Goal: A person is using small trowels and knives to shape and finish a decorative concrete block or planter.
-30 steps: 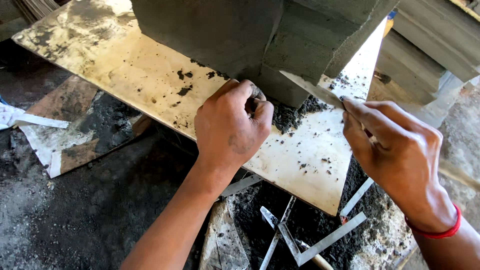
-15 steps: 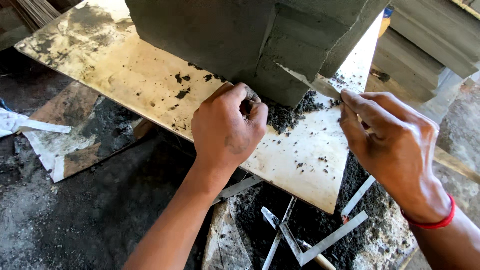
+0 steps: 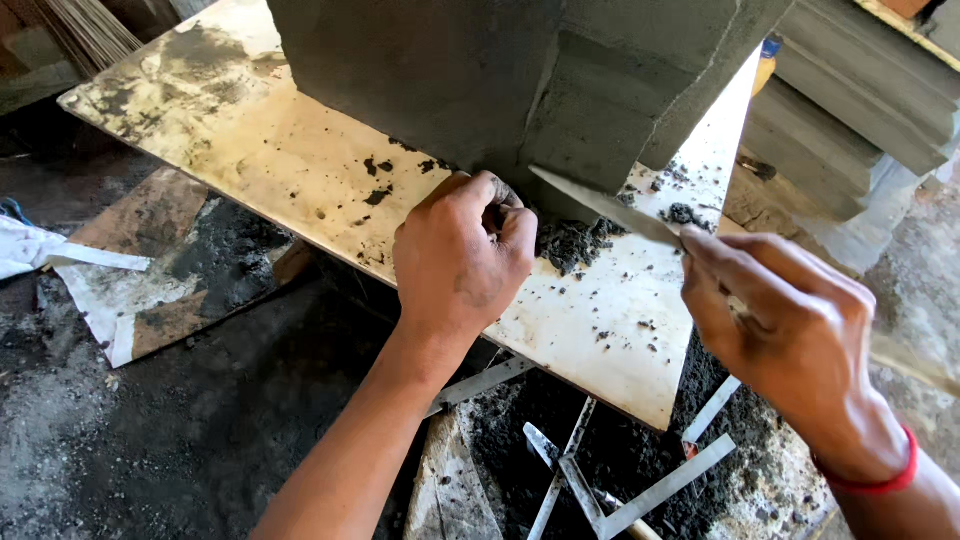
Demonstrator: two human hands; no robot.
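1. Left hand (image 3: 462, 262) curled shut, knuckles against the grey cement moulding (image 3: 520, 90) on the board (image 3: 260, 160).
2. Right hand (image 3: 790, 330) pinched the thin blade (image 3: 600, 205) at that corner.
3. Moulding looked heavy, crumbly-edged; best held low.

Pale board (image 3: 300, 170) carries grey block (image 3: 450, 70), mortar crumbs (image 3: 570, 245).

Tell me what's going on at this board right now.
A person shapes a grey cement block standing on a cream board. The left hand rests curled on the board against the block's lower corner. The right hand holds a thin metal blade, its tip at that corner. Loose mortar crumbs lie beside it.
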